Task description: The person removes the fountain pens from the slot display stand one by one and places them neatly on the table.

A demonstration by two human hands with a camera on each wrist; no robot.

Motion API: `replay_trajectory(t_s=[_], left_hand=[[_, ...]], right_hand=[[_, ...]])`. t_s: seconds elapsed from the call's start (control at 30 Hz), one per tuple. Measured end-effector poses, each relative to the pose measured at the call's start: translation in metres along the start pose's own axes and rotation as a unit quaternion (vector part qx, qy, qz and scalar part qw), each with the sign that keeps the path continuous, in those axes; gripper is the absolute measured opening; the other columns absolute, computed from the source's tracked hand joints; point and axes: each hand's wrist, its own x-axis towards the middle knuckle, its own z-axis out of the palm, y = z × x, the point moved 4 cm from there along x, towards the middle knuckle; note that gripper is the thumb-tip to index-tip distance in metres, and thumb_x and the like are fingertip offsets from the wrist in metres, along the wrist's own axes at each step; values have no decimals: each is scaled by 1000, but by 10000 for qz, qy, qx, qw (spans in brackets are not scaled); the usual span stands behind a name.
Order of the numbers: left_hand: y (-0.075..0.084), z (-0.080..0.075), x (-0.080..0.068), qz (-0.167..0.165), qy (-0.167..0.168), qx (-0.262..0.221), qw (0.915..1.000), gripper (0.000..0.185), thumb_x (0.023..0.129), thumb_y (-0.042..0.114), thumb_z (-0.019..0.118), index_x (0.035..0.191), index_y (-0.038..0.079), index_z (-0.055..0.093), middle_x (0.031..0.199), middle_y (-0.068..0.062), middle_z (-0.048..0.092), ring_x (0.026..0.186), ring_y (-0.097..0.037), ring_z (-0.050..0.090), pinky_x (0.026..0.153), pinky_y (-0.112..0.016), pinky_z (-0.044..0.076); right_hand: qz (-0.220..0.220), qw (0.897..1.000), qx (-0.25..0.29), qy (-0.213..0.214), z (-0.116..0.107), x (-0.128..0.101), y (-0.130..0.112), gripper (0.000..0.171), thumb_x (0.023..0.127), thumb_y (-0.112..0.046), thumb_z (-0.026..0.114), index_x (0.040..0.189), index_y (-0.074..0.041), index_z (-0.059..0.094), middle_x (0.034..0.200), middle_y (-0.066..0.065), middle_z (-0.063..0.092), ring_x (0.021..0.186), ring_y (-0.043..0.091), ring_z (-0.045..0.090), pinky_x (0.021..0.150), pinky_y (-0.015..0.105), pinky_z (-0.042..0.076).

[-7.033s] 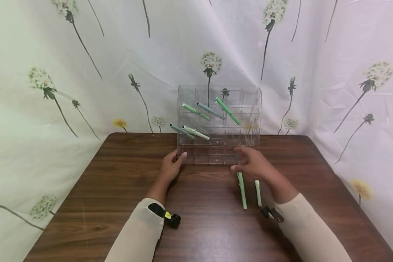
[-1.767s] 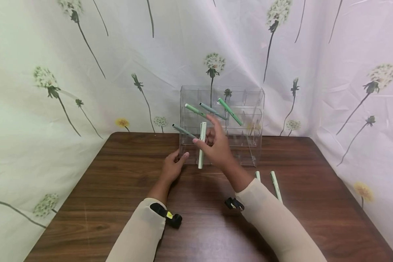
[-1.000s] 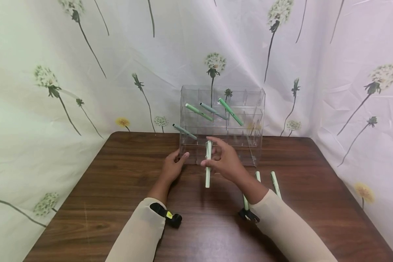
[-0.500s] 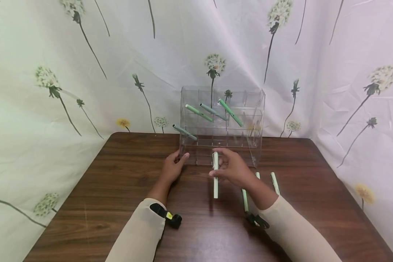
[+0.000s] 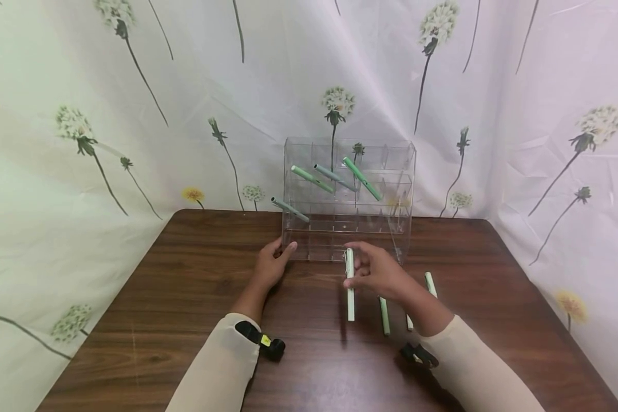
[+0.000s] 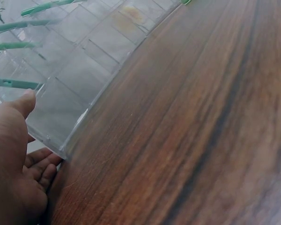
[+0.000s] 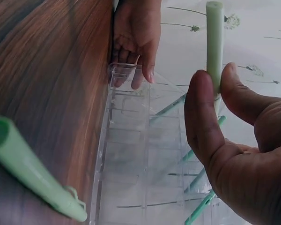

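A clear acrylic rack (image 5: 321,247) with stepped compartments stands at the back of the table. My left hand (image 5: 270,266) holds its left side near the bottom, thumb in front, fingers behind. My right hand (image 5: 383,276) pinches a pale green pen (image 5: 351,300) between thumb and fingers, upright above the table before the rack. In the rack lean a light green pen (image 5: 311,179), a grey-blue pen (image 5: 335,177), a bright green pen (image 5: 363,178) and, lower left, a grey-green pen (image 5: 290,209). The right wrist view shows the held pen's (image 7: 214,44) plain end.
Several pens lie on the table by the right forearm: a green pen (image 5: 384,316), a whitish pen (image 5: 409,323) mostly hidden, and a pale pen (image 5: 430,284). The brown wooden table (image 5: 175,320) meets a flower-printed curtain (image 5: 268,86) behind the rack.
The pale green pen, earlier in the rack's lower left beside the grey-green pen, is now in my right hand, which has moved right and down toward the table. My left hand stays on the rack.
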Motion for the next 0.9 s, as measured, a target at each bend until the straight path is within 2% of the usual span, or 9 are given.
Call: replay_trajectory(t_s=[0.2,0.4,0.5,0.7,0.9], left_hand=[[-1,0,1,-31,29,86,10000,58,109,45,69,153,8,63,152,-22,66,147,-37,58,122,-56,47],[1,0,2,17,-24,87,10000,60,108,49,67,153,10,64,154,-19,65,148,-36,58,123,-56,47],[0,0,2,7,-40,62,10000,59,109,48,67,154,10,63,155,-19,65,149,-36,57,123,-56,47],[-1,0,1,-31,-48,-14,10000,58,108,47,68,153,9,64,154,-20,65,148,-36,58,122,-56,47],[0,0,1,-18,-40,88,10000,60,109,47,67,155,9,61,155,-20,64,149,-37,57,123,-56,47]], right_hand=[[178,9998,89,-97,-4,-4,11,85,90,4,86,163,-5,45,104,14,61,89,21,76,78,49,68],[202,9994,263,-104,-9,-8,19,82,89,6,86,161,-2,47,96,14,63,83,22,77,77,54,68],[238,9990,367,-127,-10,-9,22,83,88,8,85,161,0,46,98,14,62,82,21,77,79,55,68],[402,9980,441,-185,-10,-12,28,86,86,11,86,161,1,45,103,16,60,84,20,76,78,45,68],[467,9975,496,-184,-10,-11,35,85,86,12,85,161,1,46,102,14,60,82,19,70,76,41,67]])
